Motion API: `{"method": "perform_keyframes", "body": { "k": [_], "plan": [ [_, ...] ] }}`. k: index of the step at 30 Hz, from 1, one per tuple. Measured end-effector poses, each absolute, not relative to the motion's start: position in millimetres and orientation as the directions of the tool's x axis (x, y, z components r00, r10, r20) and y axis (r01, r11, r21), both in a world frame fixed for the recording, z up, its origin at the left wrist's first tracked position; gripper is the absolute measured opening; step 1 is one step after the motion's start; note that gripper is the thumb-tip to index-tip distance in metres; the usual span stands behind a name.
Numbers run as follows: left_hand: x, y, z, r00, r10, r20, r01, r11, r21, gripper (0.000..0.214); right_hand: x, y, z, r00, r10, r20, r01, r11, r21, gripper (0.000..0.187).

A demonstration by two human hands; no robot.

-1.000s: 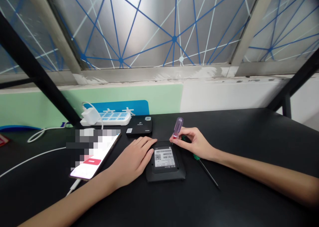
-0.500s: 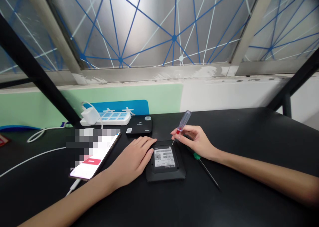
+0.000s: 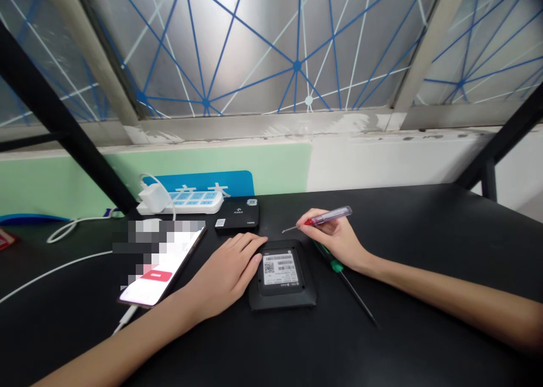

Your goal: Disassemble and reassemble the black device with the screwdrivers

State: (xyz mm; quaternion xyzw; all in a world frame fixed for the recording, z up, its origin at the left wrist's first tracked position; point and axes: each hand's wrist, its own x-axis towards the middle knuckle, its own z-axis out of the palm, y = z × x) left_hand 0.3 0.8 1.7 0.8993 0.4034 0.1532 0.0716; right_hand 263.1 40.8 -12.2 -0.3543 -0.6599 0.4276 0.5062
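My right hand (image 3: 335, 240) pinches the light, stiff precision screwdriver (image 3: 328, 215) by its slim handle, while my left hand (image 3: 227, 271) rests, fingers together, beside the flat black device (image 3: 282, 276).

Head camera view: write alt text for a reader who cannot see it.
The right hand holds a small purple screwdriver over a black table, while the left hand rests against a black labelled box. A green-handled screwdriver lies by the right hand, a phone by the left.

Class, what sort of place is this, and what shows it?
Probably an electronics repair bench: a black worktop, a power strip, a purple screwdriver and a green screwdriver beside a black device.
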Motion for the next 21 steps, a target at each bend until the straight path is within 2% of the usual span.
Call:
{"method": "perform_keyframes", "body": {
  "k": [9, 15, 21],
  "plan": [
    [1.2, 0.4, 2.0, 0.624, 0.752, 0.214, 0.708, -0.659, 0.253, 0.038, 266.5, 40.7, -8.4, -0.352, 0.882, 0.313, 0.058, 0.354, -0.933, 0.014],
    [0.6, -0.4, 2.7, 0.628, 0.750, 0.207, 0.705, -0.661, 0.255, 0.038, 266.5, 43.1, -8.5, -0.397, 0.867, 0.301, 0.015, 0.334, -0.943, 0.030],
    [0.6, -0.2, 2.0, 0.623, 0.750, 0.225, 0.707, -0.662, 0.248, 0.038, 263.8, 40.8, -5.9, -0.365, 0.883, 0.297, 0.010, 0.323, -0.947, 0.020]
  ]
}}
